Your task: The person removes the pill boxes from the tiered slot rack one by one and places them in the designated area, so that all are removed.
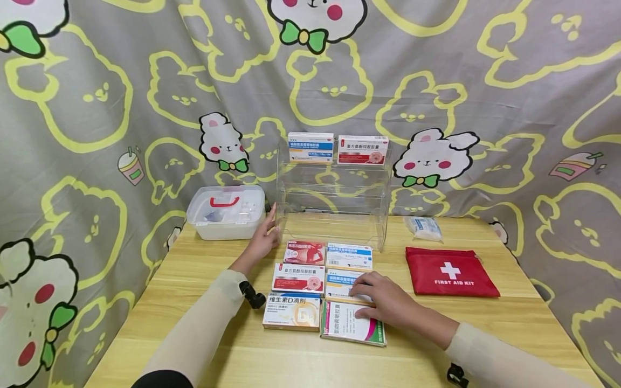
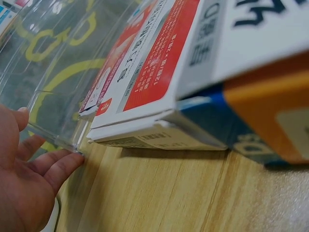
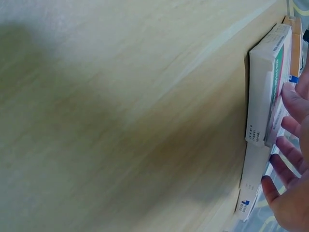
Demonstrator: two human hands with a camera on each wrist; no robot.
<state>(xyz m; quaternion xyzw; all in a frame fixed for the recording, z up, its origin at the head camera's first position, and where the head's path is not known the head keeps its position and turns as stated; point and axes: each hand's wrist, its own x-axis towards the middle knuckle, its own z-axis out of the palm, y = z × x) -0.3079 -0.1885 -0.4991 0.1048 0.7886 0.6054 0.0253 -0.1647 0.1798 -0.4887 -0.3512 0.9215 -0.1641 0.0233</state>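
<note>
Several medicine boxes lie in two columns on the wooden table (image 1: 485, 334). My right hand (image 1: 375, 296) rests with relaxed fingers on the blue-and-white box (image 1: 339, 281) and the green-and-white box (image 1: 346, 323); the right wrist view shows the fingers (image 3: 289, 104) lying over the green-and-white box (image 3: 263, 92). My left hand (image 1: 266, 237) reaches forward, its straight fingers (image 2: 60, 166) touching the front left corner of the clear acrylic shelf (image 2: 53, 72). Two boxes (image 1: 310, 146) stand on the clear acrylic shelf's (image 1: 335, 215) top tier. A red-and-white box (image 2: 154, 63) and an orange-and-blue box (image 2: 260, 121) lie beside the left wrist.
A clear plastic case with a red handle (image 1: 227, 211) stands at the back left. A red first aid pouch (image 1: 448, 272) lies to the right, with a small plastic bag (image 1: 423, 227) behind it. A patterned cloth hangs behind the table.
</note>
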